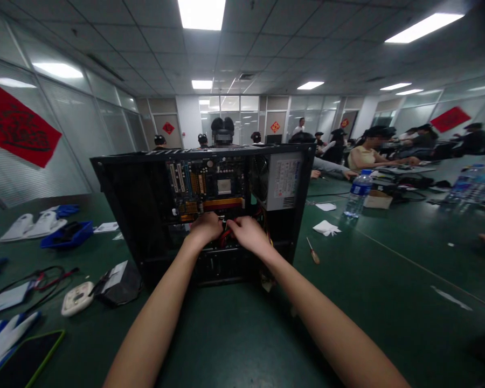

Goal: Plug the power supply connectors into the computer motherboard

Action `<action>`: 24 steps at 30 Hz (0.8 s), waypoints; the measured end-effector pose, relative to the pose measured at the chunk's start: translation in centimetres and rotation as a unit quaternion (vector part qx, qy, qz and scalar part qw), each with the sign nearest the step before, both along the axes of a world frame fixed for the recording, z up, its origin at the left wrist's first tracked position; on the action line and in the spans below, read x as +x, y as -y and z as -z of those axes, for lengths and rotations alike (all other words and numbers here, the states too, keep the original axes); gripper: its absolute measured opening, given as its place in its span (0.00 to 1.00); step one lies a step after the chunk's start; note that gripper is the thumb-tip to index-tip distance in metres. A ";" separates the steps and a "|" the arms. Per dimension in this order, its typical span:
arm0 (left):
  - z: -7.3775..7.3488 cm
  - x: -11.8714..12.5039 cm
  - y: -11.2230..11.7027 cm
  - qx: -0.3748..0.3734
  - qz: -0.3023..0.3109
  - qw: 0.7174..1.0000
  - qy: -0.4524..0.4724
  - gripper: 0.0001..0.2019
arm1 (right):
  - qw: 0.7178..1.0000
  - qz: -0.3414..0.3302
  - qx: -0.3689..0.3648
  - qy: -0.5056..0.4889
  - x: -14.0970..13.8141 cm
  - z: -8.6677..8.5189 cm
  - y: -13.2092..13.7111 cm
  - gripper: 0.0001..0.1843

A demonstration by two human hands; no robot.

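Observation:
A black computer case (123, 207) stands upright in front of me with its side off. Inside it show the motherboard (236, 175), with a square processor in its socket, and a silver power supply (283, 183) at the upper right. My left hand (207, 227) reaches in below the motherboard, its fingers closed and their tips partly hidden. Close beside it, my right hand (248, 233) pinches at thin red and black cables (225, 235) between the two hands. What lies right between the left fingertips is too small to tell. More coloured wires hang behind the right hand.
A screwdriver (313, 252), a crumpled tissue (326, 228) and a water bottle (358, 195) are on the right. Leftward lie a blue tray (67, 237), a dark boxy part (119, 283), a white round device (77, 298), a phone (26, 358) and gloves. People sit further back.

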State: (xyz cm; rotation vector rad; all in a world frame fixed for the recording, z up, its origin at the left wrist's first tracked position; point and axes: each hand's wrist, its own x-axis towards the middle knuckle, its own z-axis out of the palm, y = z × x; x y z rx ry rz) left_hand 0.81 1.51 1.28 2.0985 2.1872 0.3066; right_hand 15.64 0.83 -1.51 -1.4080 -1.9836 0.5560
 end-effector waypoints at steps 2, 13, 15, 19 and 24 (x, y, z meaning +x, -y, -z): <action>0.3 -0.4 -0.1 0.001 -0.002 1.000 0.008 0.20 | 1.000 -0.004 0.005 0.001 0.1 0.1 0.0 0.22; 0.1 -1.4 0.0 -0.002 0.005 0.999 0.031 0.18 | 0.933 0.041 -0.233 -0.273 -2.2 -1.1 -1.6 0.16; -0.1 -1.6 0.1 -0.001 0.015 0.999 0.038 0.17 | 0.913 0.048 -0.273 -0.299 -2.7 -1.2 -1.7 0.16; -0.1 -2.3 0.0 -0.001 0.031 0.998 0.046 0.17 | 0.880 0.062 -0.342 -0.324 -3.7 -0.9 -2.2 0.16; 0.2 -2.9 -0.4 0.009 0.051 0.997 0.059 0.17 | 0.866 0.068 -0.365 -0.335 -4.6 -0.7 -2.7 0.18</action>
